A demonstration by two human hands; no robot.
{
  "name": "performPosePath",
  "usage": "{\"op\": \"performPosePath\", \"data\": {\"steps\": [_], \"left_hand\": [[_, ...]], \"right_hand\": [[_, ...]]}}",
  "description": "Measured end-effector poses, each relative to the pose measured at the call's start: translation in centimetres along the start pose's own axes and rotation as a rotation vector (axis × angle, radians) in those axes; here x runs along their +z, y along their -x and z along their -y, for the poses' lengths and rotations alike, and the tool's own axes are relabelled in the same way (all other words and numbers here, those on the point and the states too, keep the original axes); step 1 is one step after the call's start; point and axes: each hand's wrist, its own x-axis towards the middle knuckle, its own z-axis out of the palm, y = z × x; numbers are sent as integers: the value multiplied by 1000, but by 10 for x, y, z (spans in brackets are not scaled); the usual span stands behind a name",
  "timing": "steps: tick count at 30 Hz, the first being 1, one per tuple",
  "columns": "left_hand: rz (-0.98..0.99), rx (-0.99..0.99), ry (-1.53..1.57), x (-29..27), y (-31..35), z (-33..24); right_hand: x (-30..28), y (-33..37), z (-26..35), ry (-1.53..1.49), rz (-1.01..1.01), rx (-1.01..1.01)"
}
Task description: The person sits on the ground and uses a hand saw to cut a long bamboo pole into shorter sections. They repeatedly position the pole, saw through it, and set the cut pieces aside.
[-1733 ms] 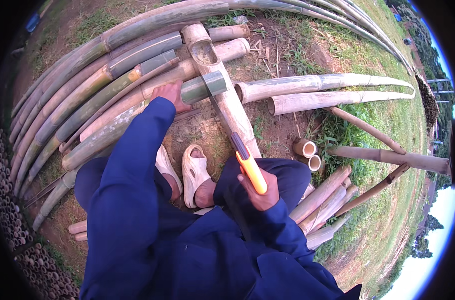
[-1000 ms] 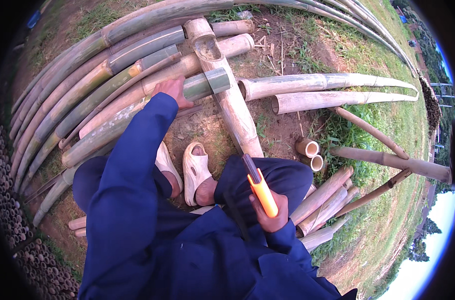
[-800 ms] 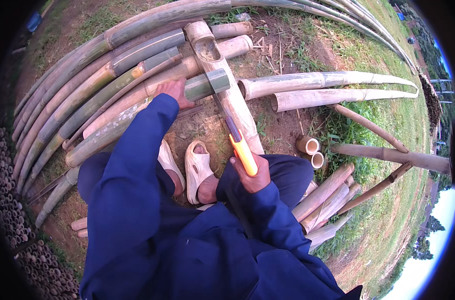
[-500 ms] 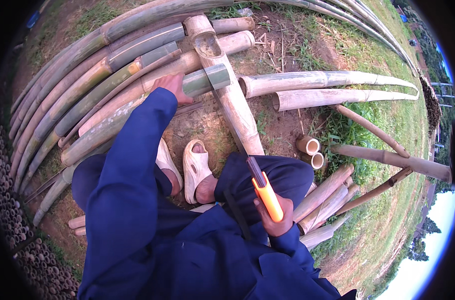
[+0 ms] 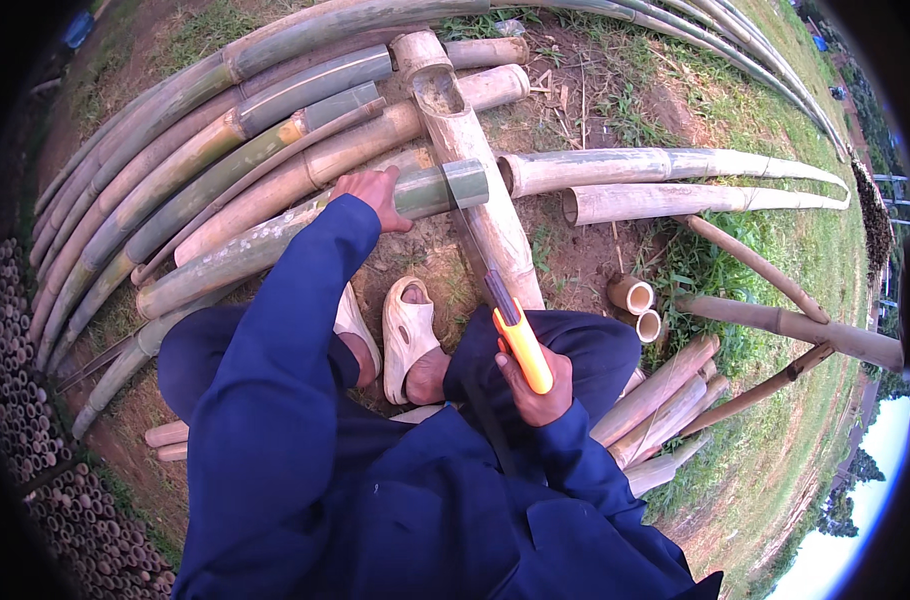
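Note:
My left hand [image 5: 373, 197] is closed over a green bamboo pole [image 5: 428, 192], pressing it from above near its right end. That end rests across a pale, thicker bamboo beam [image 5: 498, 230] with a hollow cut in its upper part. My right hand [image 5: 543, 388] grips the orange handle of a handsaw [image 5: 524, 352] over my right knee. The saw's blade runs up and away to the left, and its far part meets the green pole a little short of the end. How deep the blade sits is hard to make out.
Several long bamboo poles [image 5: 205, 150] lie side by side at the left. Two pale poles [image 5: 665, 163] stretch off to the right. Two short bamboo pieces [image 5: 631, 294] stand by my right knee, near a stack of split lengths [image 5: 665, 400]. Cut tubes [image 5: 95, 530] are piled lower left.
My right hand has pushed the saw forward, so its handle is nearer the green pole. My left hand stays on the pole. The whole view has shifted slightly.

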Motion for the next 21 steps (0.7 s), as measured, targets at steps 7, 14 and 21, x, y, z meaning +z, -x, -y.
{"op": "performPosePath", "data": {"steps": [7, 14, 21], "left_hand": [[-142, -72, 95, -15, -19, 18], [-537, 34, -80, 27, -17, 5], [-231, -73, -31, -11, -26, 5]], "right_hand": [[11, -41, 19, 58, -59, -109], [10, -45, -14, -16, -56, -109], [10, -21, 1, 26, -40, -56]]}}
